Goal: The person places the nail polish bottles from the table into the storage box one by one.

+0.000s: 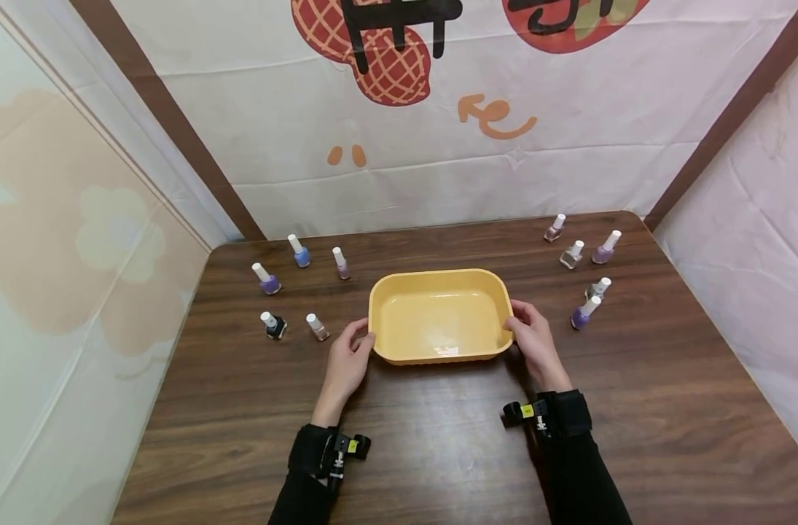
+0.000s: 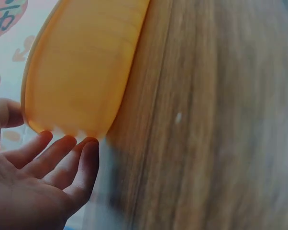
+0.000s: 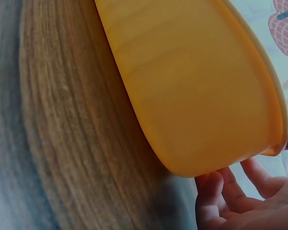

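Observation:
A yellow rectangular plastic tray [image 1: 443, 317] with rounded corners is at the middle of the table, with nothing inside it. My left hand [image 1: 347, 362] holds its left end, the thumb at the rim and the fingertips against the outer wall, as the left wrist view shows. At the opposite end, my right hand [image 1: 536, 341] grips the rim with the thumb on top and the fingers [image 3: 208, 191] below along the wall. The tray's side [image 2: 86, 72] fills much of the left wrist view. Whether its base touches the wood cannot be told.
Several nail polish bottles stand left of the tray, among them a blue one [image 1: 301, 253] and a black one [image 1: 275, 326]. More stand to the right, including a purple one [image 1: 585, 313] close to my right hand. A printed cloth [image 1: 425, 197] hangs behind the wooden table [image 1: 431, 437].

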The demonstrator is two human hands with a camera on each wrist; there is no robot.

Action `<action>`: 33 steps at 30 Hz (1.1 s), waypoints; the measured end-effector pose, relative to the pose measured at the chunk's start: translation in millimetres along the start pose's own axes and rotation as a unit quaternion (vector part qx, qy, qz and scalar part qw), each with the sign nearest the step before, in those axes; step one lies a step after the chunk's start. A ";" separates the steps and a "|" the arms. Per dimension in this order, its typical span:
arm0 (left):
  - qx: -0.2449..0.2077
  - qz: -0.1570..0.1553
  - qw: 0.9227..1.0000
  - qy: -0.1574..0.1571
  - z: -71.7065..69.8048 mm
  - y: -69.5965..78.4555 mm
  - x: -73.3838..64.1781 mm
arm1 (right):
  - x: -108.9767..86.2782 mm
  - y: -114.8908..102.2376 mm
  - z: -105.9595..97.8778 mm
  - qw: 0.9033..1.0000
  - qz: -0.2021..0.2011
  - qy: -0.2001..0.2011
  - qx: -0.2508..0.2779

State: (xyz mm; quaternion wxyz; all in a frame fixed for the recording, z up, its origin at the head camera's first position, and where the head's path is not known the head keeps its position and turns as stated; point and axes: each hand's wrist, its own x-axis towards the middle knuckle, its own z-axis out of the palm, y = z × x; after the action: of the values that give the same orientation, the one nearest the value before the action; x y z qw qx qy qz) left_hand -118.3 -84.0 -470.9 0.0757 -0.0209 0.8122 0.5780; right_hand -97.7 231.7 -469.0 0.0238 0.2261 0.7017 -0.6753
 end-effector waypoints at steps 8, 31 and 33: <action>-0.112 -0.029 0.993 0.026 5.0 -5.4 -0.3 | -1.4 0.2 -2.1 1.000 -0.009 -0.001 -0.004; -0.142 -0.032 0.989 0.039 9.7 -12.5 -3.6 | -3.0 -0.9 -88.1 0.937 -0.103 0.320 0.095; -0.143 -0.031 0.989 0.039 9.4 -13.8 -3.1 | -2.0 0.8 -90.5 0.946 -0.090 0.304 0.073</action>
State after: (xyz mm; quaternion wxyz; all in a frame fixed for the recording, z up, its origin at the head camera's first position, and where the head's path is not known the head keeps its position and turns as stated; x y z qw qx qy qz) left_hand -112.6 -79.9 -486.4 0.0584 -0.0791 0.7226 0.6842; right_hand -71.0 317.9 -461.3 -0.2680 0.3582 0.6419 -0.6228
